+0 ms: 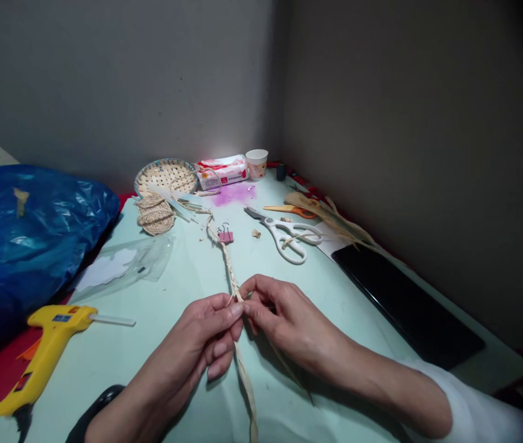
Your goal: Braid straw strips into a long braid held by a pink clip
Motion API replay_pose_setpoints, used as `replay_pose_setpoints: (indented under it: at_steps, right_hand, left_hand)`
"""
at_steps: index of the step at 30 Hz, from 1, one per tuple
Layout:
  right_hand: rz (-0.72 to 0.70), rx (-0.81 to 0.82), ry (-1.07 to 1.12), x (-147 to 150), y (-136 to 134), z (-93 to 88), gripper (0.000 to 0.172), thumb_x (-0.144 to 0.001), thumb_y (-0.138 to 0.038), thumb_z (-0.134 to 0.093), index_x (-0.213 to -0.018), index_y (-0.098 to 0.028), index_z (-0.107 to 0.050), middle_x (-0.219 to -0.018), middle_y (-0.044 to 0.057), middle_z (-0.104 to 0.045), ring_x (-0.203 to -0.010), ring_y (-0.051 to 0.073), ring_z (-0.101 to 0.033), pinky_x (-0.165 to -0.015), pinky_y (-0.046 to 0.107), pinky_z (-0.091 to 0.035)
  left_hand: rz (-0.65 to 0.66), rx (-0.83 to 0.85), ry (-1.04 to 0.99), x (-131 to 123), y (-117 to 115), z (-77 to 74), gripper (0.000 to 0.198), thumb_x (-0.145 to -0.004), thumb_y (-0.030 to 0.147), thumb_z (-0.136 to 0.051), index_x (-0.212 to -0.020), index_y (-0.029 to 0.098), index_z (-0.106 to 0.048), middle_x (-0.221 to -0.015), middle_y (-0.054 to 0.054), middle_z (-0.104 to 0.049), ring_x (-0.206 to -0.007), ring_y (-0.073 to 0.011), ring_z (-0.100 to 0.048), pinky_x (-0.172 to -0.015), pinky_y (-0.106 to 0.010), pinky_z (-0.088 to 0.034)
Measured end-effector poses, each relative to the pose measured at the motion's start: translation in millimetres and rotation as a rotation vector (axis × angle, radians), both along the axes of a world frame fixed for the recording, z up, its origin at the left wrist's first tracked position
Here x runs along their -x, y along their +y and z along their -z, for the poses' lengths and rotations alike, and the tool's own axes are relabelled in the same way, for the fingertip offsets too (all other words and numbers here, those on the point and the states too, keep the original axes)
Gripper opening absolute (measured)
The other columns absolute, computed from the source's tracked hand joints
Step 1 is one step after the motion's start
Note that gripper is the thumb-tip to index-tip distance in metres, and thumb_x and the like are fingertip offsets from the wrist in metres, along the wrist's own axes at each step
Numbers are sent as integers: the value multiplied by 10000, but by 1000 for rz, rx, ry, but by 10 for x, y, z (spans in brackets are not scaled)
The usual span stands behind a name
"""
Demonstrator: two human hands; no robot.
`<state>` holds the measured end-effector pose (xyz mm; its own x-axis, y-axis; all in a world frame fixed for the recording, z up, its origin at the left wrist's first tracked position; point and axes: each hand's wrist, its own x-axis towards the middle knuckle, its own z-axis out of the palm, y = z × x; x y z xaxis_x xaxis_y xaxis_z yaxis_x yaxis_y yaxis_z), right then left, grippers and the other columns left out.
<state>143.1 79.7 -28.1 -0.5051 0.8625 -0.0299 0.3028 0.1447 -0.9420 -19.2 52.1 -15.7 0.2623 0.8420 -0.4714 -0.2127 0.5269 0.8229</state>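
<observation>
A pale braided cord of flat plant fibre point(229, 266) runs from the middle of the table toward me. At its near end my left hand point(215, 326) pinches the strands between thumb and forefinger. My right hand point(275, 311) closes on the same spot from the other side, fingertips touching the left thumb. One loose strand point(246, 384) hangs down from between the hands to the bottom edge, and a thinner one trails under the right hand. Beside the braid's far part lies a pink binder clip point(226, 237); whether it grips the cord I cannot tell.
White-handled scissors point(284, 237) and orange-handled scissors point(293, 210) lie ahead right, near fibre strips point(335, 221) and a black flat object point(404, 301). Left are a yellow glue gun point(51, 344), blue plastic bag point(26, 246) and twine ball point(155, 215). Behind stand a woven basket point(144, 178) and paper cup point(256, 165).
</observation>
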Motion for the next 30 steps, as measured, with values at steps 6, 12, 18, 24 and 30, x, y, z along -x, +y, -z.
replay_pose_setpoints:
  at_steps: [6,12,18,24,30]
  right_hand:
    - [-24,-39,-12,-3,-32,4,92,-939,-225,-424,-1025,-216,-456,-641,-61,-491,-606,112,-439,-576,234,-309]
    - [-22,-65,-29,-29,-67,-44,65,-941,-214,-418,-1004,-215,-434,-673,-54,-498,-647,123,-452,-609,244,-322]
    - [-11,-215,-128,-2,-162,-82,84,-944,-222,-410,-1025,-204,-425,-738,-26,-532,-648,132,-445,-637,265,-323]
    - [-13,17,-14,-35,-188,-48,124,-947,-251,-423,-1027,-187,-494,-747,-8,-605,-695,132,-513,-651,251,-363]
    - [54,337,175,-54,-209,-110,195,-900,-246,-495,-740,-150,-552,-618,-24,-524,-563,84,-414,-564,222,-320]
  left_hand:
    - [-86,-5,70,-29,-5,40,191,-815,282,-658,-756,168,-517,-526,97,-386,-403,-11,-132,-338,-137,-111]
    - [-130,-12,124,-59,-50,36,185,-794,309,-666,-803,174,-540,-526,103,-341,-435,-30,-120,-361,-157,-104]
    - [-151,-48,185,-86,-74,39,218,-779,345,-665,-758,155,-559,-535,95,-330,-443,-32,-162,-387,-176,-107]
    - [-155,-61,177,-78,-73,53,234,-768,356,-676,-801,153,-565,-573,58,-462,-441,-24,-203,-411,-176,-107]
    - [-141,-75,107,-57,-84,15,187,-793,311,-663,-797,150,-567,-566,89,-367,-437,-18,-167,-392,-162,-104]
